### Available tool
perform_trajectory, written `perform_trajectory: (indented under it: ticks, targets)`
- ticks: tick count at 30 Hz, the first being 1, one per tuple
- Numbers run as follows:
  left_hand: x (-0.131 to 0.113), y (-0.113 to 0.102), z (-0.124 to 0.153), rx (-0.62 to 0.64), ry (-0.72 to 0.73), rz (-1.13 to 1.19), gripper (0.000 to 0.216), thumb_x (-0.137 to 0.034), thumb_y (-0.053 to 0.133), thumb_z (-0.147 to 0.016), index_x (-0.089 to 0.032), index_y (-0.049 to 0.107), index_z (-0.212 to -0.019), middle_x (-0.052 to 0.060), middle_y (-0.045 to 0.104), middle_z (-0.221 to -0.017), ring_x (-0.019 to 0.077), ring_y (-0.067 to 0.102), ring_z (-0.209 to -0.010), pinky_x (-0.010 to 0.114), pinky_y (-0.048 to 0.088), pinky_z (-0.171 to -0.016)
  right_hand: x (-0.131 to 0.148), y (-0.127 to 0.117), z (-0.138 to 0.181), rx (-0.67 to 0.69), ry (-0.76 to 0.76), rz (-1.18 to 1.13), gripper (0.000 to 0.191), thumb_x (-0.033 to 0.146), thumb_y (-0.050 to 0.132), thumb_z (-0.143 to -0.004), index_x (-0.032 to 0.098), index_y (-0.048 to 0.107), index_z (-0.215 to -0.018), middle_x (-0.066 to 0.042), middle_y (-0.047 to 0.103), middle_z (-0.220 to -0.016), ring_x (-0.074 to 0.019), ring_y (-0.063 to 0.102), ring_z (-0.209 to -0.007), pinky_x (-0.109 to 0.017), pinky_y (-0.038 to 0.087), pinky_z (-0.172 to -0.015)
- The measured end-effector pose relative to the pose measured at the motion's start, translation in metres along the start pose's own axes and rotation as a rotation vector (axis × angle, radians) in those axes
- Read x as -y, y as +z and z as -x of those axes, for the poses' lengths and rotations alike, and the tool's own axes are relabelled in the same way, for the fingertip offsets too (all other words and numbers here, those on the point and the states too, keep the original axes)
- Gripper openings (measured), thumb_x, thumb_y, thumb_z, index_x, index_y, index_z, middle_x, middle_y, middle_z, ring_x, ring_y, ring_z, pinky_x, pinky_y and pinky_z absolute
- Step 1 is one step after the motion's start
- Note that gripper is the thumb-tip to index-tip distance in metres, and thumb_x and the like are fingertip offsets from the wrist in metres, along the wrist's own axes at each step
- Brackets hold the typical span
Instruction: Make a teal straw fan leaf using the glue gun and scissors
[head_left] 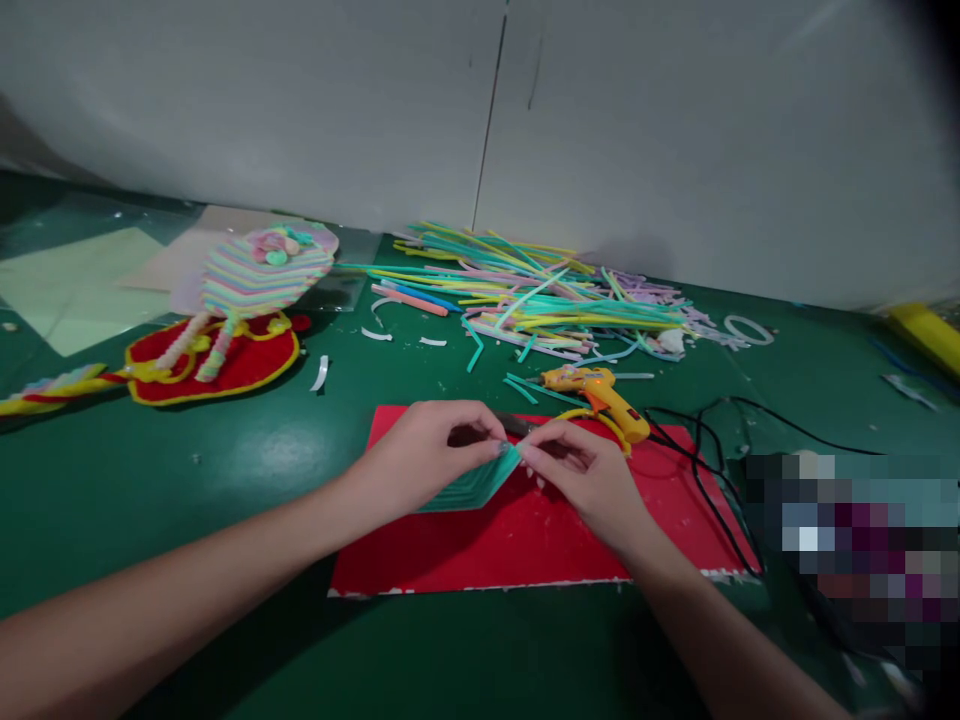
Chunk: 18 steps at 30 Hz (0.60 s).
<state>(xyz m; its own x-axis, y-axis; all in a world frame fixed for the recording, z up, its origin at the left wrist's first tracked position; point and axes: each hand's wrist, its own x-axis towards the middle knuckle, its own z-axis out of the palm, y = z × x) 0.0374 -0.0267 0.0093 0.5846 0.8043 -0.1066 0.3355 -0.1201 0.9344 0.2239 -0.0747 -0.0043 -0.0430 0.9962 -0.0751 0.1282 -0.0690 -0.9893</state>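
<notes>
A teal piece [472, 492], built of side-by-side strips that look like pipe cleaners, is held over a red board [487, 560]. My left hand [442, 445] grips its upper edge, with the thumb in front, and covers much of it. At the piece's upper right corner, my right hand [581, 470] pinches the tip between thumb and finger, close to the left fingertips. Just beyond the hands, scissors with yellow handles [626, 440] lie partly hidden, beside an orange-yellow glue gun [600, 390].
Behind lies a heap of coloured pipe cleaners [555, 300]. A striped craft piece [259, 270] rests on a red, yellow-edged shape [247, 370] at left. A black cable [701, 450] crosses the board's right side. White scraps [321, 373] dot the green table [225, 470].
</notes>
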Motion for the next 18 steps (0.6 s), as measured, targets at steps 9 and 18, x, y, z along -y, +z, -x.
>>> perform_trajectory:
  ticks: [9, 18]
  targets:
    - [-0.0011, -0.0001, 0.0004, 0.007, -0.002, -0.001, 0.014, -0.032, 0.059, -0.082, -0.019, 0.066, -0.084, -0.001, 0.069, -0.084, 0.014, 0.061, -0.076, 0.023, 0.044, -0.067, -0.0009, 0.0006, 0.0009, 0.008, 0.004, -0.021, 0.021, 0.037, 0.071, -0.071, 0.018, 0.064, -0.076, 0.0, 0.063, -0.07, -0.0086, 0.053, -0.053, -0.023, 0.047, -0.051]
    - [-0.0009, 0.0001, 0.0008, 0.001, 0.011, 0.01, 0.011, -0.028, 0.059, -0.081, -0.019, 0.066, -0.082, -0.001, 0.069, -0.083, 0.0132, 0.061, -0.076, 0.022, 0.044, -0.067, 0.0006, 0.0014, 0.0006, 0.01, 0.004, -0.038, 0.018, 0.034, 0.071, -0.071, 0.018, 0.064, -0.075, 0.0, 0.063, -0.07, -0.0088, 0.055, -0.056, -0.023, 0.049, -0.054]
